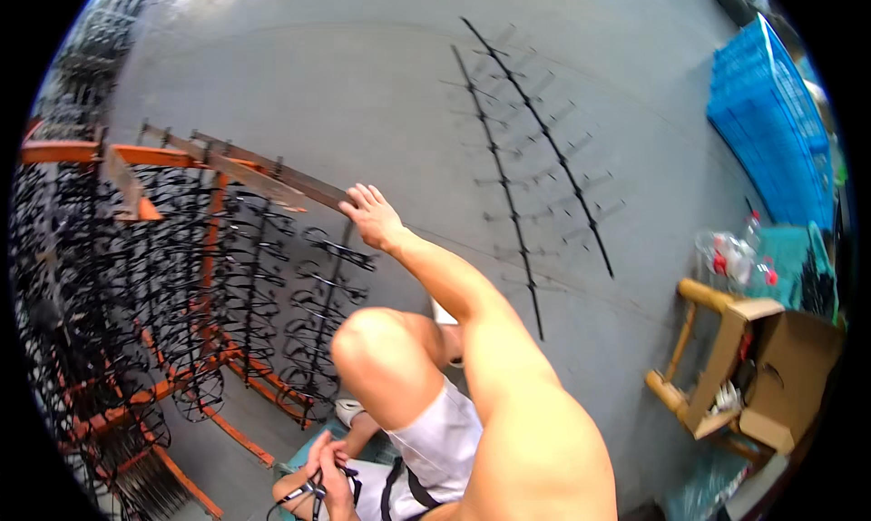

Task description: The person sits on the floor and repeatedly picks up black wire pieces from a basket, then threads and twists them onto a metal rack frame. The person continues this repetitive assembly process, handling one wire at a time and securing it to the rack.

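Note:
My right hand (372, 217) reaches out at the end of a long flat metal bar (308, 185) on the orange rack. Its fingers are stretched out and touch the bar's tip. Just below hangs a dark upright rod (336, 276) carrying several black looped pieces. Low in my lap, my left hand (334, 485) is closed around a thin black looped piece (313, 490) with slender arms; its exact kind is unclear. More rods with black looped pieces (259, 258) hang further left on the rack.
The orange rack (213, 240) stands at left. Two black rods with side prongs (494, 158) (549, 140) lie on the grey floor (363, 85). At right are a blue crate (771, 122), plastic bottles (726, 258), a bamboo stool (685, 339) and an open cardboard box (798, 367).

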`<act>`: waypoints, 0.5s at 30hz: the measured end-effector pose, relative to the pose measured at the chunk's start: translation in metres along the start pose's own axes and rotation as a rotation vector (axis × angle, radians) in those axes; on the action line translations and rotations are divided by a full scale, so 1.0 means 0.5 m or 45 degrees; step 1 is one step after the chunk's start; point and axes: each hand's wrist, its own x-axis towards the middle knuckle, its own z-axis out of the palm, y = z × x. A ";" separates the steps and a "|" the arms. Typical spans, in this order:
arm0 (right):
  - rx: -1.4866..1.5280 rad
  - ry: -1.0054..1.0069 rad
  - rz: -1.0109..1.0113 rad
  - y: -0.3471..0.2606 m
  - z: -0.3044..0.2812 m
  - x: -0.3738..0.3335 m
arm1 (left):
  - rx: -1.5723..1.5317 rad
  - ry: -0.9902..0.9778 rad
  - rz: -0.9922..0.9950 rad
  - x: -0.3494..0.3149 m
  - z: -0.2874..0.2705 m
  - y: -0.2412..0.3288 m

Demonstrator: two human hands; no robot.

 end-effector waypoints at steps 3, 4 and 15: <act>0.410 0.508 0.311 0.049 -0.101 -0.198 | -0.094 -0.081 0.032 0.015 0.022 0.016; 0.205 0.616 0.528 0.059 -0.135 -0.301 | -0.047 -0.097 0.019 0.010 0.033 0.015; 1.064 0.085 1.809 0.194 -0.108 -0.704 | -0.131 -0.051 0.354 -0.041 -0.010 0.019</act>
